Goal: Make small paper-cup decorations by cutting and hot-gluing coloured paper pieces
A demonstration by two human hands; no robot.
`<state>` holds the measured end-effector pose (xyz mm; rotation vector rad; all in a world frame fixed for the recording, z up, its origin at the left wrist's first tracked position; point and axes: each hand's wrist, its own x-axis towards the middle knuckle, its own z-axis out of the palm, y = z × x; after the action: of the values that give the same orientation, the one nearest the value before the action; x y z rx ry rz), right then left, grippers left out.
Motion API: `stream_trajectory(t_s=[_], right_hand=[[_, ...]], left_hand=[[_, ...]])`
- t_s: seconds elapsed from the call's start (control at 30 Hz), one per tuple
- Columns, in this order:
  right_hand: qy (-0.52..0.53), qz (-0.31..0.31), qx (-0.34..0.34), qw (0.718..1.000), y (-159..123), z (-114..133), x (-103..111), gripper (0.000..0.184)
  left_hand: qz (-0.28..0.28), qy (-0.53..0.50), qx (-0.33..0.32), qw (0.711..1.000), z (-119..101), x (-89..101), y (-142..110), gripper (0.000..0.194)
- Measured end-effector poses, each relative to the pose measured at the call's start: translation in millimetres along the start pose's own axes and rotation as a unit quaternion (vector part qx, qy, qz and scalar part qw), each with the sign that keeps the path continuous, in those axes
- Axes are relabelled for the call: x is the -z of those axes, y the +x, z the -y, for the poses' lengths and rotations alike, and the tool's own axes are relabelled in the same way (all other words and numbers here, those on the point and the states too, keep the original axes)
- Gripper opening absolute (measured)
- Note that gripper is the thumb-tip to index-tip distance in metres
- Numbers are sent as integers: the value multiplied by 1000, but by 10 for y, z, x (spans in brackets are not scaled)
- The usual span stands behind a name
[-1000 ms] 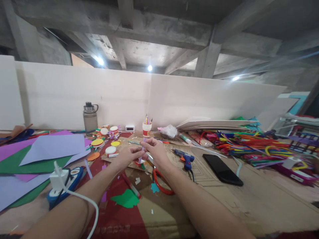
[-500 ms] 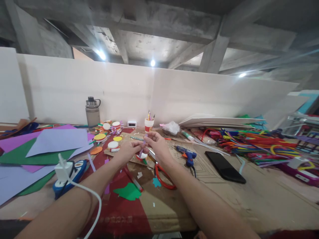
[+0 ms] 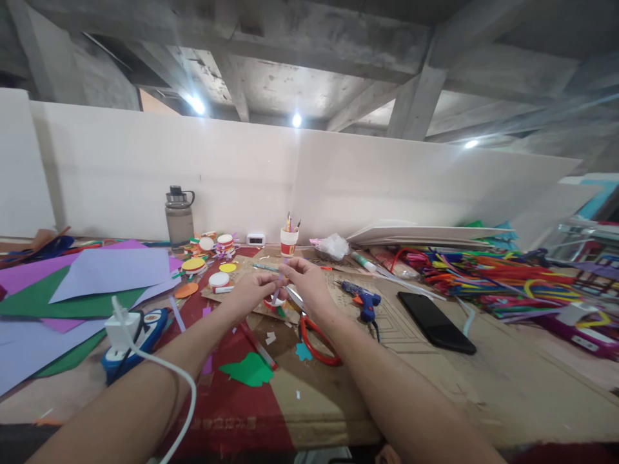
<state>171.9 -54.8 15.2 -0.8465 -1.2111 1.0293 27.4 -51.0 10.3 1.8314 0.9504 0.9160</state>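
Near the middle of the table my left hand (image 3: 252,293) and my right hand (image 3: 305,281) meet, pinching a thin purple paper strip (image 3: 276,295) between their fingertips. The strip's lower end hangs down below the fingers. Under it, a small red and white round piece (image 3: 271,305) is partly hidden by my hands. Scissors with red handles (image 3: 319,351) lie beneath my right wrist, their blades partly covered. A green paper scrap (image 3: 247,370), a red pen (image 3: 260,346) and a blue flower-shaped cutout (image 3: 304,351) lie closer to me.
Purple and green paper sheets (image 3: 109,277) and a blue power strip (image 3: 120,367) with a white cable are on the left. A blue glue gun (image 3: 368,306), a black phone (image 3: 436,322) and colourful pipe cleaners (image 3: 488,274) lie right. A bottle (image 3: 179,219) and a pen cup (image 3: 289,241) stand behind.
Both hands stay together on the purple strip, with only a slight shift of the fingers. The view has moved very little; the things on the table lie as before.
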Motion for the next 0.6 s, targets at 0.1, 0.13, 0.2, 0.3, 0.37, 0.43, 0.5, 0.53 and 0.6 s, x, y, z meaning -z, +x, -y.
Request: stream_trajectory(t_s=[0.1, 0.13, 0.2, 0.3, 0.37, 0.43, 0.5, 0.53, 0.6], right_hand=[[-18, -7, 21, 1000, 7, 7, 8, 19], [-24, -9, 26, 999, 10, 8, 11, 19], [-34, -14, 31, 999, 14, 12, 17, 19], [-35, -25, 32, 999, 13, 21, 23, 18], [-30, -30, 34, 999, 13, 25, 29, 19], [-29, -32, 39, 998, 18, 23, 38, 20], [-32, -33, 44, 998, 29, 15, 51, 20], [-34, -34, 46, 998, 36, 9, 58, 20], [-38, -36, 48, 997, 48, -3, 70, 21]], left_hand=[[1, 9, -8, 1000, 11, 1, 4, 41], [1, 13, -10, 1000, 9, 1, 2, 42], [-1, 22, -10, 1000, -6, 0, -6, 42], [3, 25, -7, 1000, -42, 0, -24, 41], [8, 25, -9, 1000, -54, 2, -32, 39], [9, 26, -7, 1000, -46, 8, -34, 37], [9, 29, -3, 1000, -24, 14, -28, 37], [10, 30, 0, 999, -10, 17, -23, 37], [9, 35, 2, 999, 14, 20, -12, 38]])
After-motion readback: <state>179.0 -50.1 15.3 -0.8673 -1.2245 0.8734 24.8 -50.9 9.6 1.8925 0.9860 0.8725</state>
